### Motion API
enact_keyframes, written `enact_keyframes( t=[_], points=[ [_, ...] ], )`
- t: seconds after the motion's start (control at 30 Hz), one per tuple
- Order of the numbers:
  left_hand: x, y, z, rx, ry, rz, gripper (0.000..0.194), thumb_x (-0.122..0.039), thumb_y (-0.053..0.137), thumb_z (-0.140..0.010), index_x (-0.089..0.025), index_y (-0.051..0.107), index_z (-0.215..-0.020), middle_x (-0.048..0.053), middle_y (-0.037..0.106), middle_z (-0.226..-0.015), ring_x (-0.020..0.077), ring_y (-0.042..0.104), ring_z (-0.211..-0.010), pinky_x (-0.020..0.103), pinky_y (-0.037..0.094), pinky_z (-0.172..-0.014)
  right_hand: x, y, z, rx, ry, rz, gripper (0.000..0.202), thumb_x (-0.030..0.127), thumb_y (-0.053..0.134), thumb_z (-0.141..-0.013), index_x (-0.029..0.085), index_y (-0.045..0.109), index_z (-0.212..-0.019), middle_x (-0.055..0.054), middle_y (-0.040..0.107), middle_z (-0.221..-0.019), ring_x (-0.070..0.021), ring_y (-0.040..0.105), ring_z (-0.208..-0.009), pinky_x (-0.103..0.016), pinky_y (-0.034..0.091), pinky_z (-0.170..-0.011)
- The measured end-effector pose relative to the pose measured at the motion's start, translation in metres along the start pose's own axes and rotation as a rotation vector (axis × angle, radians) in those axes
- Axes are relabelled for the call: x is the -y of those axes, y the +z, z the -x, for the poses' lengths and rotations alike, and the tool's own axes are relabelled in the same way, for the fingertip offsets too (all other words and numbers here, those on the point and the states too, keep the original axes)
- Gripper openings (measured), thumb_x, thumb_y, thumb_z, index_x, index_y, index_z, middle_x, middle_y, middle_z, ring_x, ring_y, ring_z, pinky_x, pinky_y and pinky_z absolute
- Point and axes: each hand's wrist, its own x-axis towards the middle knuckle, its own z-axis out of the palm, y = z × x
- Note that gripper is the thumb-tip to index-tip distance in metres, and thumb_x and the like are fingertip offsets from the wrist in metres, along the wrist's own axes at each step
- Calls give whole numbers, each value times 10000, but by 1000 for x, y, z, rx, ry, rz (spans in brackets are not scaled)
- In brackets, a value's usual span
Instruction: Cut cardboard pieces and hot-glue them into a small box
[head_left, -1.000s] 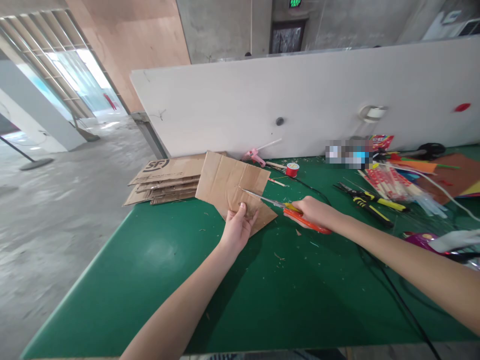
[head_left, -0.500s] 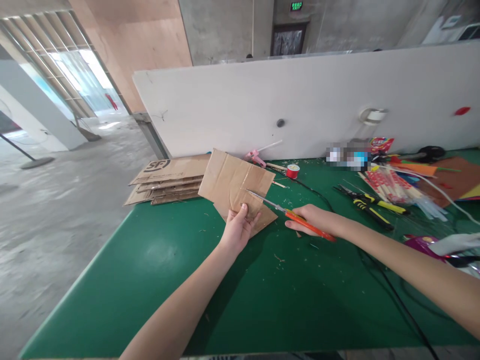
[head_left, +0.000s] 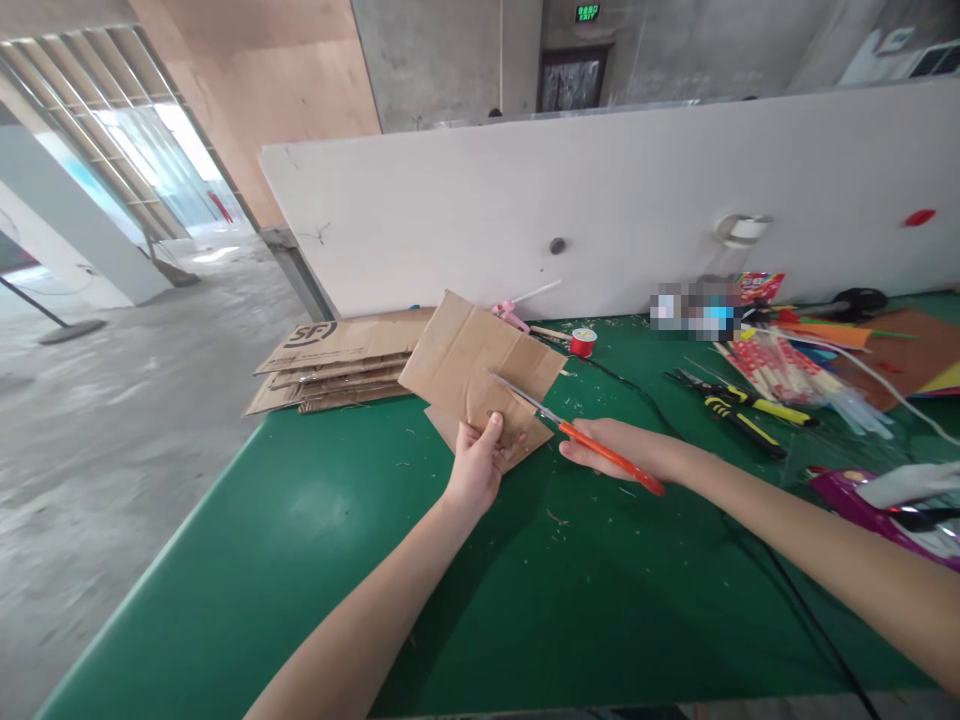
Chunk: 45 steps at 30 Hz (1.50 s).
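A brown piece of cardboard (head_left: 472, 345) is held up over the green table, its lower edge pinched by my left hand (head_left: 477, 465) with the thumb on top. My right hand (head_left: 611, 445) is closed round the orange handles of the scissors (head_left: 592, 445). Their blades reach left across the cardboard, crossing its lower right part. How far apart the blades are is hard to see. Below the held piece, another cardboard flap or piece (head_left: 536, 440) shows; whether the two are joined I cannot tell.
Stacked flat cardboard (head_left: 352, 340) lies at the table's back left. Behind are a pink glue gun (head_left: 510, 315) and a red spool (head_left: 583, 343). Pliers (head_left: 735, 400), wrapped sticks (head_left: 787, 370), coloured sheets (head_left: 900, 345) and a purple object (head_left: 855, 495) lie right. A black cable (head_left: 795, 595) crosses the table.
The cardboard has turned a little clockwise and its right corner sits further right. My left hand has shifted slightly right, and the scissors slightly left. Both hands keep their holds.
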Motion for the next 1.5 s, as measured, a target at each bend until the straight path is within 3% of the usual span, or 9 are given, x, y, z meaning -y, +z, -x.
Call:
enact_keyframes(
  t=[0.13, 0.57, 0.73, 0.87, 0.97, 1.1, 1.33, 1.5],
  points=[
    [1, -1, 1, 7, -17, -14, 352, -228, 778, -732, -232, 563, -1009, 11, 674, -1077, 166, 680, -891, 396, 572, -838, 3, 3, -1, -47, 69, 26, 476, 678, 338, -880, 231, 410, -733, -82, 648, -750, -233, 630, -659, -294, 400, -594],
    [2, 2, 6, 48, -33, -2, 351, -250, 790, -722, -233, 589, -1010, 9, 698, -1055, 181, 692, -893, 424, 573, -851, -6, 9, 2, -247, 67, 18, 529, 691, 477, -821, 236, 452, -553, -63, 619, -533, -219, 615, -521, -287, 340, -511],
    [-9, 1, 1, 87, -98, -2, 344, -265, 768, -746, -210, 626, -1055, 64, 709, -1076, 234, 686, -967, 407, 576, -836, -9, 13, 3, -242, 84, -39, 517, 673, 477, -827, 237, 458, -549, -67, 620, -543, -209, 607, -518, -287, 348, -520],
    [-22, -5, -12, -45, 4, 83, 248, -281, 740, -780, -203, 644, -995, 44, 729, -999, 186, 700, -886, 301, 585, -746, -6, 14, 2, -271, 84, -47, 523, 690, 524, -785, 240, 425, -538, -33, 559, -509, -181, 536, -475, -284, 306, -482],
    [-25, -9, -19, -134, 59, 107, 183, -202, 739, -777, -193, 647, -935, 10, 736, -904, 124, 697, -780, 213, 561, -685, -7, 16, 1, -238, 71, -102, 532, 690, 530, -783, 237, 398, -538, 2, 487, -482, -146, 450, -444, -275, 279, -465],
    [-24, -8, -18, -109, 75, 105, 214, -189, 772, -739, -195, 649, -914, 1, 739, -916, 111, 694, -804, 198, 546, -728, -15, 19, 3, -161, 26, -129, 524, 693, 508, -797, 232, 371, -589, 23, 438, -512, -121, 391, -455, -265, 275, -469],
    [-22, 2, -9, -62, 104, 67, 341, -281, 853, -626, -180, 653, -882, 22, 746, -922, 142, 698, -832, 209, 538, -692, -15, 15, 13, -20, -121, -144, 462, 654, 353, -888, 222, 394, -732, -24, 519, -681, -162, 494, -593, -296, 376, -575],
    [-20, 1, -9, -64, 142, 41, 367, -292, 853, -623, -185, 655, -913, 33, 745, -941, 150, 696, -870, 231, 534, -759, -7, 11, 12, -34, -62, -131, 459, 647, 376, -886, 222, 387, -712, -29, 532, -683, -165, 495, -589, -309, 374, -581]
  ],
)
